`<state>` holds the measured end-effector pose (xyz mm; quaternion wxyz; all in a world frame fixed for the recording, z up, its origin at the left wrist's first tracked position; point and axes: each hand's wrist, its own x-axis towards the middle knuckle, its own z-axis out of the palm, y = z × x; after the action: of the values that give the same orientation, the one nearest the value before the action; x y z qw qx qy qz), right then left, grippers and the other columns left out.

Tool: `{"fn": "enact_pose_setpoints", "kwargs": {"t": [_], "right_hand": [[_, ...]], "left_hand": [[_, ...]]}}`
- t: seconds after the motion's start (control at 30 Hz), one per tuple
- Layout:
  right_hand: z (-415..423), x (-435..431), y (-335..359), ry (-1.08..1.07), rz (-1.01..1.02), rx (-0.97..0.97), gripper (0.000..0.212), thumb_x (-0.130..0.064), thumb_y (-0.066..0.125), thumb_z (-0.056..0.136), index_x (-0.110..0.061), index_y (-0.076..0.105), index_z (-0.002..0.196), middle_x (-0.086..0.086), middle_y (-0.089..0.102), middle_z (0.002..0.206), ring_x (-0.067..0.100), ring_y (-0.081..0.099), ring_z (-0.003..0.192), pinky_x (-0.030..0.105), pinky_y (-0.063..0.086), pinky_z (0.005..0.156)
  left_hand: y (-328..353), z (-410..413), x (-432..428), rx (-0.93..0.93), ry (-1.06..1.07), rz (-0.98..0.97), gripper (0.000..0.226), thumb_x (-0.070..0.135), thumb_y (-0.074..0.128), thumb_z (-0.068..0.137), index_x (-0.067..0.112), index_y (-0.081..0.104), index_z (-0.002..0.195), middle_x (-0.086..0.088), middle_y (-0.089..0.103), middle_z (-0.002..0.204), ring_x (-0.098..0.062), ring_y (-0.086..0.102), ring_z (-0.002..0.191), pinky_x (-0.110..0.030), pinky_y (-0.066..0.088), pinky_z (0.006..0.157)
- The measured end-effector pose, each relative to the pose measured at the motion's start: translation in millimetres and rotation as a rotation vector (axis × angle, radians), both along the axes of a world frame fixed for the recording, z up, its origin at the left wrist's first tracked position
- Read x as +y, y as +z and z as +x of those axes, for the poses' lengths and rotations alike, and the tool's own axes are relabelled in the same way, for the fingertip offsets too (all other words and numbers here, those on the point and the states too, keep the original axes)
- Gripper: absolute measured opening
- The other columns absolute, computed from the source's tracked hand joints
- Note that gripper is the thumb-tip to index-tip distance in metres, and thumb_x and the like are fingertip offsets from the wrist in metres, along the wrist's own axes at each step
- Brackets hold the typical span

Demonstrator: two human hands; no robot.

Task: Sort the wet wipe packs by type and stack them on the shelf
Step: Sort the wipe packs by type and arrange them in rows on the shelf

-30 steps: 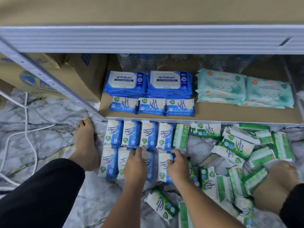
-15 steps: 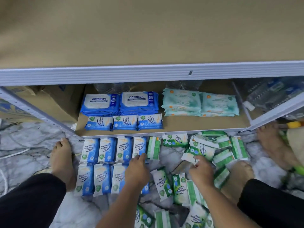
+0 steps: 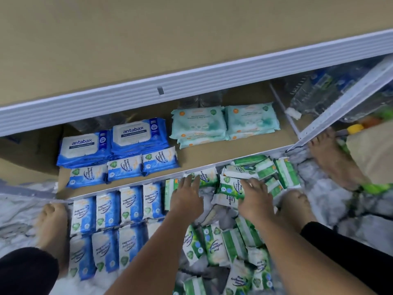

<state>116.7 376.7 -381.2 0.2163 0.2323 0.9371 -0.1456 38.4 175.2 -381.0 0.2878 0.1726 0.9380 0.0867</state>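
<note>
The left hand (image 3: 187, 201) reaches forward with fingers (image 3: 191, 182) straight and slightly spread, their tips lying on a green pack (image 3: 207, 177) just below the shelf (image 3: 212, 154) edge; it presses rather than pinches. The right hand (image 3: 255, 203) lies over the green heap (image 3: 234, 241) with fingers (image 3: 255, 186) spread and nearly straight, and its thumb side is against a tilted pack (image 3: 230, 188). Whether the thumb grips that pack cannot be told. Blue packs (image 3: 129, 203) lie in two rows on the floor (image 3: 17, 209), left of the hands. On the shelf three more blue ones (image 3: 125, 169) sit in front of two antabax stacks (image 3: 138, 137), with teal stacks (image 3: 200, 124) to their right. Half a second ago the left hand rested on the right end of the blue rows; it has since moved forward and right to the green pack. The right hand then had curled fingers on a green pack and has now flattened. The blue rows and the shelf stacks are unchanged.
</note>
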Motion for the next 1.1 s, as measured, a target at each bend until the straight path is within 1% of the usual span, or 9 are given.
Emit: {"fn": "enact_pose_setpoints", "kwargs": {"t": [0.17, 0.33, 0.5, 0.7, 0.8, 0.87, 0.9, 0.97, 1.1], "right_hand": [[0, 6, -16, 0.049, 0.061, 0.060, 0.074, -0.036, 0.067, 0.089, -0.023, 0.031, 0.152, 0.000, 0.032, 0.152, 0.027, 0.031, 0.135, 0.043, 0.039, 0.104], [-1, 8, -26, 0.018, 0.051, 0.115, 0.066, -0.039, 0.073, 0.084, -0.020, 0.043, 0.141, 0.001, 0.038, 0.139, 0.027, 0.035, 0.128, 0.044, 0.040, 0.101], [-2, 5, -24, 0.006, 0.067, 0.082, 0.067, -0.039, 0.075, 0.077, -0.022, 0.046, 0.135, -0.001, 0.038, 0.135, 0.026, 0.035, 0.124, 0.042, 0.040, 0.098], [-1, -2, 1, -0.076, 0.030, 0.049, 0.062, -0.037, 0.074, 0.077, -0.031, 0.050, 0.134, -0.002, 0.039, 0.136, 0.028, 0.038, 0.119, 0.039, 0.041, 0.098], [-1, -8, 15, -0.396, -0.252, 0.118, 0.055, -0.013, 0.074, 0.071, -0.029, 0.060, 0.122, 0.003, 0.046, 0.126, 0.025, 0.057, 0.098, 0.032, 0.053, 0.077], [-2, -13, 27, -0.749, -0.566, 0.173, 0.049, 0.001, 0.076, 0.074, -0.027, 0.063, 0.113, 0.012, 0.061, 0.111, 0.021, 0.063, 0.073, 0.028, 0.050, 0.056], [0, -15, 32, -0.886, -0.701, 0.188, 0.048, 0.003, 0.078, 0.076, -0.026, 0.063, 0.112, 0.016, 0.068, 0.101, 0.023, 0.063, 0.067, 0.029, 0.048, 0.053], [4, -18, 36, -0.986, -0.849, 0.218, 0.048, 0.004, 0.080, 0.078, -0.025, 0.063, 0.112, 0.017, 0.071, 0.091, 0.028, 0.065, 0.069, 0.032, 0.048, 0.054], [1, -19, 43, -1.021, -0.851, 0.349, 0.051, 0.007, 0.076, 0.082, -0.023, 0.053, 0.117, 0.013, 0.066, 0.100, 0.028, 0.064, 0.070, 0.032, 0.045, 0.050]], "left_hand": [[-24, -20, 20, 0.016, -0.062, -0.081, 0.074, 0.038, 0.042, 0.103, 0.017, 0.000, 0.160, -0.004, 0.002, 0.168, -0.029, 0.001, 0.154, -0.048, 0.016, 0.124], [-40, -21, 24, 0.113, -0.040, -0.117, 0.075, 0.043, 0.049, 0.100, 0.013, 0.011, 0.158, -0.012, 0.023, 0.156, -0.033, 0.024, 0.143, -0.046, 0.027, 0.119], [-42, -19, 21, 0.107, 0.002, -0.096, 0.069, 0.049, 0.055, 0.096, 0.015, 0.029, 0.150, -0.011, 0.031, 0.147, -0.031, 0.031, 0.136, -0.043, 0.035, 0.114], [-21, -8, 8, 0.077, 0.066, -0.001, 0.063, 0.048, 0.055, 0.095, 0.019, 0.035, 0.147, -0.006, 0.041, 0.144, -0.030, 0.038, 0.133, -0.043, 0.039, 0.108], [-11, 3, -7, 0.051, 0.176, 0.190, 0.064, 0.036, 0.066, 0.090, 0.025, 0.041, 0.147, -0.008, 0.042, 0.138, -0.032, 0.049, 0.121, -0.042, 0.044, 0.104], [-2, 9, -15, -0.014, 0.301, 0.370, 0.061, 0.024, 0.073, 0.086, 0.026, 0.049, 0.142, -0.007, 0.040, 0.132, -0.027, 0.057, 0.108, -0.035, 0.049, 0.095], [5, 10, -16, -0.053, 0.363, 0.435, 0.059, 0.018, 0.075, 0.086, 0.026, 0.053, 0.140, -0.005, 0.039, 0.130, -0.023, 0.057, 0.104, -0.028, 0.048, 0.092], [15, 12, -19, -0.110, 0.475, 0.528, 0.056, 0.009, 0.079, 0.083, 0.025, 0.060, 0.134, -0.002, 0.038, 0.125, -0.018, 0.054, 0.103, -0.015, 0.041, 0.086], [26, 9, -18, -0.066, 0.585, 0.613, 0.053, 0.007, 0.082, 0.080, 0.025, 0.064, 0.127, -0.001, 0.055, 0.123, -0.014, 0.056, 0.101, -0.009, 0.040, 0.072]]}}
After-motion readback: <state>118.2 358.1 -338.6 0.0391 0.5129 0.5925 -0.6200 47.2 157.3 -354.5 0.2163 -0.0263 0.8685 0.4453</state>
